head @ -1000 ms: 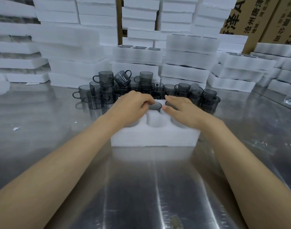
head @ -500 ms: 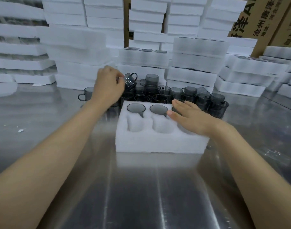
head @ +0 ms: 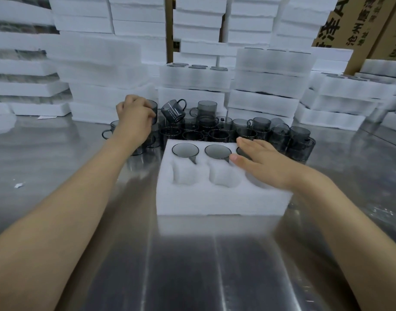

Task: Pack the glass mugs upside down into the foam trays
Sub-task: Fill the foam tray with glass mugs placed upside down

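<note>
Mugs sit piled just behind the tray, two already upside down in its back row. Our left hand curls round one mug; right hand lies flat, fingers straight, on the tray. We'd flip it fully before lowering it into a front pocket.

Light: even, diffuse, fairly bright
Glare: pale streaks on worktop at 6 o'clock
Edges: wide-angle bowing, soft blur
</note>
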Demonstrator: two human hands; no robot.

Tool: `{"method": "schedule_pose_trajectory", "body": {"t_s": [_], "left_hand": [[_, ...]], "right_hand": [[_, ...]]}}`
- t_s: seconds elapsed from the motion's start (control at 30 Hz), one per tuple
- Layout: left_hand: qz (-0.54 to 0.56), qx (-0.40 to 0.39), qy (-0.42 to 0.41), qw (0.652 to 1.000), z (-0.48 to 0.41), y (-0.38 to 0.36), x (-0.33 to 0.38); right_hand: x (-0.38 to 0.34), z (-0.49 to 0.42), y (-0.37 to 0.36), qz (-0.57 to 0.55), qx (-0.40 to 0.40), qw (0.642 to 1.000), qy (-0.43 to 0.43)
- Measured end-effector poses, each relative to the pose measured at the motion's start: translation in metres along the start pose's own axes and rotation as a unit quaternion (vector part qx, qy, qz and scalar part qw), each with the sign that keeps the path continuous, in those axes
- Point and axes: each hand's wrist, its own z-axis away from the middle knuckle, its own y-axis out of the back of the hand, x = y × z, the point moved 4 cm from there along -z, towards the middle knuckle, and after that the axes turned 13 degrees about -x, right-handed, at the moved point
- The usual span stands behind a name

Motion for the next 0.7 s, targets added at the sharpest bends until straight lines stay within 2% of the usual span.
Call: {"method": "schedule_pose_trajectory", "body": {"t_s": [0.1,0.23,0.37,0.47,0.57,0.63,0.7], "left_hand": [[-0.004,0.008,-0.007,1.000,0.001,0.007,0.009],[-0.039,0.087,-0.064,0.993,0.010,0.043,0.041],[0.075,0.144,-0.172,0.972,0.035,0.078,0.081],[0.180,0.083,-0.251,0.947,0.071,0.076,0.104],[0.194,0.012,-0.300,0.934,0.104,0.055,0.103],[0.196,-0.012,-0.310,0.930,0.117,0.045,0.096],[0.190,-0.023,-0.302,0.934,0.120,0.038,0.089]], "right_hand": [[0.000,0.000,0.000,0.000,-0.001,1.000,-0.001],[0.000,-0.001,0.001,0.001,0.010,1.000,0.001],[0.004,-0.004,0.003,-0.040,0.021,0.999,0.015],[0.006,-0.004,0.002,-0.046,0.028,0.998,0.028],[0.005,-0.002,0.004,-0.037,0.058,0.997,0.033],[-0.002,0.006,0.011,0.013,0.138,0.989,0.048],[-0.018,0.016,0.017,0.010,0.216,0.970,0.107]]}}
